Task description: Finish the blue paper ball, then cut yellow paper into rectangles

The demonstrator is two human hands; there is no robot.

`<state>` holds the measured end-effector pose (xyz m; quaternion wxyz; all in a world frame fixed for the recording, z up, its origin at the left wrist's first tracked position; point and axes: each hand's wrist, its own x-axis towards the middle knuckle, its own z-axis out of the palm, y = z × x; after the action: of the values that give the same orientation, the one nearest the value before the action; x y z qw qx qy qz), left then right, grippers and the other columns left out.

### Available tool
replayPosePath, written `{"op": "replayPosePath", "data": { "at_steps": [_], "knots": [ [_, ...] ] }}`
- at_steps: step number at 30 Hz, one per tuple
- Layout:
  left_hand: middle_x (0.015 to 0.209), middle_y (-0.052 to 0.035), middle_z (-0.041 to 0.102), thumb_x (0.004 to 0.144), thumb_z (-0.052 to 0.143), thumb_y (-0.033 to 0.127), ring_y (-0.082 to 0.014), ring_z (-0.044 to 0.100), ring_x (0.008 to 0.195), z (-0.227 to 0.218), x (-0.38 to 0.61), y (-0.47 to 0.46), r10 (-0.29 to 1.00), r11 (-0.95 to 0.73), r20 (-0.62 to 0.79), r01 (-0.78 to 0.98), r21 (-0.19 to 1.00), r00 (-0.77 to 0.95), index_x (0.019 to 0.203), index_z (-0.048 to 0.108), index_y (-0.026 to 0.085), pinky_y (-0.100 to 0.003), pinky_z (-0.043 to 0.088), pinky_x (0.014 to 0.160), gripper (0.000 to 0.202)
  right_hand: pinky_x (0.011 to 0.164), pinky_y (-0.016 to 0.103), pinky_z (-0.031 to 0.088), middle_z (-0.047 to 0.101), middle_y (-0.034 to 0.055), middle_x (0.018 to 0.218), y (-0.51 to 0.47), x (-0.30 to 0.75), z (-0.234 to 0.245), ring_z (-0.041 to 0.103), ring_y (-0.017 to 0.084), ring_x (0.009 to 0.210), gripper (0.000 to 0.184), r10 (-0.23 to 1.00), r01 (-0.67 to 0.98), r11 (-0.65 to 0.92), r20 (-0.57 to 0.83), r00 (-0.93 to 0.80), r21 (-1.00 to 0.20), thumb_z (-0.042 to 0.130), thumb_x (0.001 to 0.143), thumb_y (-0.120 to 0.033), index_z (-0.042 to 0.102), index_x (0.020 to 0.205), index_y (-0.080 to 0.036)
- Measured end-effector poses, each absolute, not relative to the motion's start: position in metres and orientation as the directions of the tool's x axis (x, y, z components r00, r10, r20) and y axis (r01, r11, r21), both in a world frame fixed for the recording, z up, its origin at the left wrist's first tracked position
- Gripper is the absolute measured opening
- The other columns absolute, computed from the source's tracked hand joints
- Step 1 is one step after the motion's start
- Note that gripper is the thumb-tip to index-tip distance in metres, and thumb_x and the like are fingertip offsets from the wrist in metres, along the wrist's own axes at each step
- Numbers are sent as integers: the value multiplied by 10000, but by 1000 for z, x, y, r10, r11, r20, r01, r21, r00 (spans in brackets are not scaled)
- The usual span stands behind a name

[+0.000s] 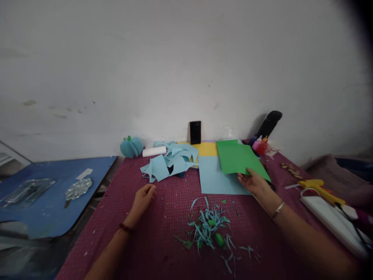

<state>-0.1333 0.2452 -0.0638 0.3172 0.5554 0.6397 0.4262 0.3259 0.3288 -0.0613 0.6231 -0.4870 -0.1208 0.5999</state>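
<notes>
My right hand (253, 182) pinches the near edge of a green paper sheet (240, 157), which is lifted slightly at that edge. Under it, a light blue paper sheet (214, 177) lies flat. My left hand (145, 196) is above the checked maroon cloth with its fingers curled in, and nothing shows in it. Just beyond that hand is a heap of cut light blue paper scraps (161, 167). Between my forearms lies a pile of thin blue paper shreds (208, 227) with a few green bits.
At the back stand a blue paper pumpkin (131, 147), a white roll (154, 151) and a phone (195, 132) against the wall. On the right are glue bottles (260, 147), a yellow glue gun (322, 191) and a white power strip (332, 221). A blue table (55, 217) adjoins on the left.
</notes>
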Motion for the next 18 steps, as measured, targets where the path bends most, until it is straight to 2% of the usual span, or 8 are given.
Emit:
{"op": "replayPosePath", "data": {
  "at_steps": [3, 5, 12, 15, 18],
  "knots": [
    [521, 55, 317, 745, 521, 479, -123, 319, 540, -77, -144, 246, 918, 3, 208, 530, 848, -339, 538, 321, 222, -251, 256, 531, 385, 579, 294, 539, 657, 52, 662, 331, 316, -56, 647, 166, 575, 162, 833, -583, -300, -505, 227, -755, 458, 925, -266, 548, 810, -196],
    [516, 61, 259, 728, 537, 424, -119, 263, 538, -84, -149, 245, 887, 2, 262, 572, 820, -379, 536, 265, 222, -255, 207, 531, 390, 617, 294, 546, 664, 73, 691, 329, 309, -54, 670, 170, 641, 211, 827, -571, -333, -524, 206, -750, 415, 945, -286, 548, 815, -187],
    [521, 59, 235, 691, 466, 296, -107, 251, 528, -91, -150, 242, 887, -44, 314, 615, 787, -338, 520, 228, 220, -257, 198, 525, 303, 757, 277, 561, 691, 123, 867, 291, 291, -57, 694, 157, 792, 230, 838, -545, -396, -534, 114, -739, 380, 940, -201, 587, 852, -155],
    [524, 59, 229, 693, 447, 301, -105, 259, 526, -87, -153, 242, 860, -22, 330, 618, 786, -389, 524, 213, 226, -249, 221, 519, 299, 725, 273, 570, 695, 125, 847, 279, 293, -58, 697, 157, 762, 248, 840, -514, -419, -535, 94, -749, 387, 922, -162, 602, 798, -155],
    [539, 60, 254, 739, 453, 369, -106, 293, 536, -66, -178, 253, 797, 28, 362, 628, 777, -483, 542, 236, 229, -240, 258, 525, 325, 606, 284, 569, 677, 97, 725, 273, 297, -58, 669, 168, 624, 175, 870, -450, -366, -471, 145, -815, 515, 836, -124, 600, 695, -179]
  ]
}}
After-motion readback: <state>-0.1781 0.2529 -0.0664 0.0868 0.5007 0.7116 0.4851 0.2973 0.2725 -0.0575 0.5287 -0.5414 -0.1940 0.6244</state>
